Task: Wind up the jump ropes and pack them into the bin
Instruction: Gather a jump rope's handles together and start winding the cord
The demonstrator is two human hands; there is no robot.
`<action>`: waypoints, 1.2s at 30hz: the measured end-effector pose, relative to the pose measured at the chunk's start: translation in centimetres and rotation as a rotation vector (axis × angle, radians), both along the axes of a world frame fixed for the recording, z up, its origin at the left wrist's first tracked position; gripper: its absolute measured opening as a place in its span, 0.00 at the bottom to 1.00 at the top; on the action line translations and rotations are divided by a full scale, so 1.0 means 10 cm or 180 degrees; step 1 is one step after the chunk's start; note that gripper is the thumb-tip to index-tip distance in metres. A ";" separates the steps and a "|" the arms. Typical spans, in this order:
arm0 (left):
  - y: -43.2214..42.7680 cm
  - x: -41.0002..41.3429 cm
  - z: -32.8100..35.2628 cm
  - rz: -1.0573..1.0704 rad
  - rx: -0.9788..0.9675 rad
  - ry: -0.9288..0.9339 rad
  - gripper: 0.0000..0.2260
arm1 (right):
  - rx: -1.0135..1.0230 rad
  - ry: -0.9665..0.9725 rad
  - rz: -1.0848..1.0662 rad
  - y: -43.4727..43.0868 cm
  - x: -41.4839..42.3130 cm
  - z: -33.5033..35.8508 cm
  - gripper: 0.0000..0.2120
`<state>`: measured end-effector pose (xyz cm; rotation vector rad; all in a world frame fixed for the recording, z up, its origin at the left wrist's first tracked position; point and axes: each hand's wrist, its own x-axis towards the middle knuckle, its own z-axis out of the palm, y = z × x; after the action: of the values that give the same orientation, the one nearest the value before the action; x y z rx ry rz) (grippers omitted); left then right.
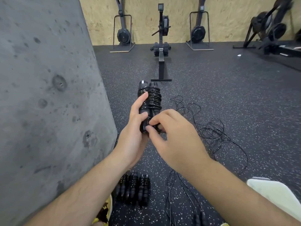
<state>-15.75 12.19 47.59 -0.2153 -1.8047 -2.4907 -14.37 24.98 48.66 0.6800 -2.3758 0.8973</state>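
— What lies nearest the person's feet?

— Three wound jump ropes point(132, 189) side by side on the speckled rubber floor point(211, 88), with loose black rope point(172, 190) trailing just to their right.

— And in the hands?

— The left hand point(133, 126) grips a wound jump rope bundle point(149, 101), fingers and thumb curled round its paired handles. The right hand point(172, 136) pinches the cord at the bundle's near end, fingertips bent in tight.

— Beyond them?

— A tangle of unwound rope point(211, 129) sprawls on the floor to the right. A grey concrete column point(45, 79) stands at left. Further back, a rowing machine point(161, 46) sits between two ski trainers point(123, 30) against a chipboard wall point(228, 17).
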 end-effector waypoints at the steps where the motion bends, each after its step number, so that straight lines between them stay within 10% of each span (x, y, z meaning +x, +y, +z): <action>1: 0.00 -0.01 0.00 0.0012 -0.0014 0.0030 0.24 | 0.0086 0.0031 -0.0044 0.00 0.00 -0.01 0.06; 9: -0.01 -0.04 -0.06 -0.0174 -0.0112 0.0163 0.24 | 0.0483 0.0767 -0.0628 -0.11 0.05 -0.01 0.07; 19: -0.04 -0.13 -0.26 -0.0495 -0.1011 0.0267 0.26 | -0.2253 -0.0911 0.0140 -0.03 -0.06 0.10 0.08; 27: -0.03 -0.17 -0.32 -0.0212 -0.0786 0.0251 0.18 | -0.1238 -0.0413 0.0194 -0.14 -0.13 -0.10 0.08; 36: -0.19 -0.29 -0.38 0.0294 -0.1193 0.0057 0.37 | -0.1148 -0.0908 0.0184 -0.10 -0.10 -0.19 0.24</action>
<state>-18.63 10.27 43.78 -0.1645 -2.2051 -2.0654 -15.40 23.97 46.75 0.5051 -2.3461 1.4876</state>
